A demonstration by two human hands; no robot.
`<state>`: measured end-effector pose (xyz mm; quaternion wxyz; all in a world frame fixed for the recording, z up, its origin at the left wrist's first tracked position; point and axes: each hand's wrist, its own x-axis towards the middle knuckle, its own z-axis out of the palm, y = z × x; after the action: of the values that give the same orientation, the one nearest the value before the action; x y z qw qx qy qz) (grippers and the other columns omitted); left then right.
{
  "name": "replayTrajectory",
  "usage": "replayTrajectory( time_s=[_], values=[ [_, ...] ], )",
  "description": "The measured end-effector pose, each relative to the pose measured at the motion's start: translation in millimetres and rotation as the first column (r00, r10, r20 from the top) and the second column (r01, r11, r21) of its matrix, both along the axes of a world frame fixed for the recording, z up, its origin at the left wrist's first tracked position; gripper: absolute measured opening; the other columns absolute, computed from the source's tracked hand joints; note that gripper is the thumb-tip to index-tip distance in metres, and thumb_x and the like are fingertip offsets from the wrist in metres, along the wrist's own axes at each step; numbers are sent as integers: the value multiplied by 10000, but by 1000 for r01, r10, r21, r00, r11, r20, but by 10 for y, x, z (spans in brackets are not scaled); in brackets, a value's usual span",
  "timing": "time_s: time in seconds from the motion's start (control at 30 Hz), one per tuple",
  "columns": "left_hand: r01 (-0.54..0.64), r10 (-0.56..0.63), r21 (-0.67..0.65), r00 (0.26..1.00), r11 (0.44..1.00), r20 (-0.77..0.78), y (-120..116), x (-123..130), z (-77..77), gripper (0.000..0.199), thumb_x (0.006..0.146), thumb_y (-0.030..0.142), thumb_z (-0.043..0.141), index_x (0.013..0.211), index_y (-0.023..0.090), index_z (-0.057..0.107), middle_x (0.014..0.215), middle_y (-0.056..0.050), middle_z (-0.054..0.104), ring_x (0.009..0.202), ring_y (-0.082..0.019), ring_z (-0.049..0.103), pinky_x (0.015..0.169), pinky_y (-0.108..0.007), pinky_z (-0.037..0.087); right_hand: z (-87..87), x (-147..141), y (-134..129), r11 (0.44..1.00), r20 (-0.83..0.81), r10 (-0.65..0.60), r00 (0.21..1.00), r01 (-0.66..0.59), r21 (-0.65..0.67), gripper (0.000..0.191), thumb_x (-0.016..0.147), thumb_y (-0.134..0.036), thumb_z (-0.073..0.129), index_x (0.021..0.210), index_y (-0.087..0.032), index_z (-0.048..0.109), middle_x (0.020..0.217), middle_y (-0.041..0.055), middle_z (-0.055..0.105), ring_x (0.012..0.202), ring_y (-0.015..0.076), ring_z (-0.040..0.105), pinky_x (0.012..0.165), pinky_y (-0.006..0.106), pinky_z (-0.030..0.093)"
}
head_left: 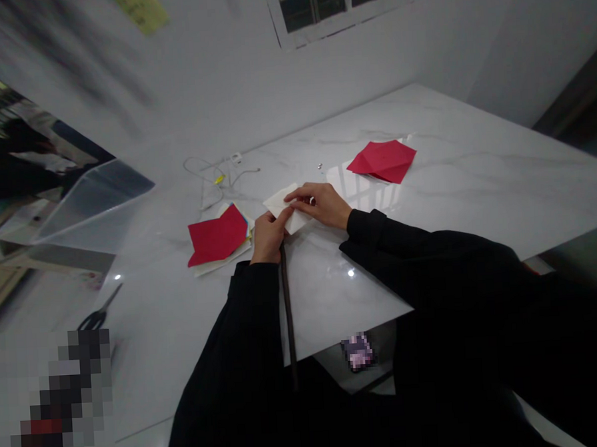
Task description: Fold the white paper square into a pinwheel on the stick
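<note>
A piece of white paper (298,221) is between my two hands, above the marble-patterned table. My left hand (268,238) grips its near left edge, thumb on top. From the other side my right hand (325,203) pinches the same paper, its fingertips close to my left thumb. Just left of my left hand lies a stack of papers with a red sheet (218,236) on top; white, blue and yellow edges peek out beneath. Farther off to the right rests a folded red paper (386,160). A dark cord (287,304) hangs below my left hand.
Behind the paper stack lies a white cable (236,177) with a yellow tag (219,179). Small shiny bits (320,165) sit near the wall. Scissors (96,317) lie at the left, beside a blurred-out area. A clear plastic sheet (97,201) stands at the table's left edge.
</note>
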<state>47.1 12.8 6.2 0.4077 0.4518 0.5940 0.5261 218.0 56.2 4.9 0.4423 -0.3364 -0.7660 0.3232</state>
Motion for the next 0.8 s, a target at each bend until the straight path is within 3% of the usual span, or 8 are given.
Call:
replayTrajectory(
  time_s=[0.2, 0.8],
  values=[
    [-44, 45, -30, 999, 999, 13, -13, 43, 40, 279, 689, 327, 925, 708, 166, 698, 552, 15, 567, 508, -121, 474, 467, -239, 280, -9, 12, 18, 998, 69, 8, 998, -12, 56, 164, 967, -134, 672, 1035, -194, 809, 952, 46, 705, 782, 147, 606, 841, 303, 488],
    [-67, 53, -91, 987, 994, -155, -41, 92, 98, 210, 779, 350, 768, 769, 150, 707, 568, 24, 565, 530, -121, 471, 505, -225, 341, -59, 40, 98, 986, 124, 26, 992, -45, 159, 115, 909, -111, 688, 998, -135, 757, 917, 45, 709, 781, 137, 591, 800, 283, 462]
  ],
)
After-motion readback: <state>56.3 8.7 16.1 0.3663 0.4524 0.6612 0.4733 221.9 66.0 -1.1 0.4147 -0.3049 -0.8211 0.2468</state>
